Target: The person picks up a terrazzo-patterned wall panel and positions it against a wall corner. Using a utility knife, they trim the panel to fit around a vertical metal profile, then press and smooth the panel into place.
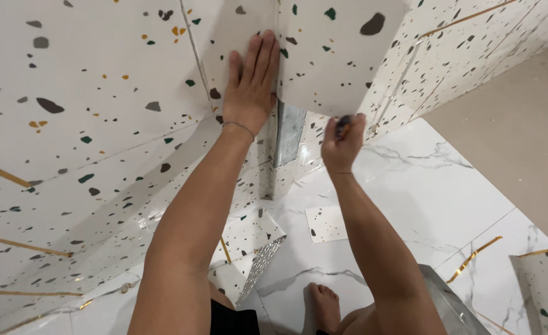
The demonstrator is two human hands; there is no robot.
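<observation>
Pressing flat at twelve o'clock, the left hand (251,84) was spread open on the speckled wall sheet (336,56), its lower edge unstuck, a dark tool (342,126) clenched in the right hand (343,144).

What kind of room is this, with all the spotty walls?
Probably a room being redecorated. The left hand presses a speckled wall panel over a bare grey strip of wall, and cut-off panel pieces lie on the marble-look floor tiles.
</observation>
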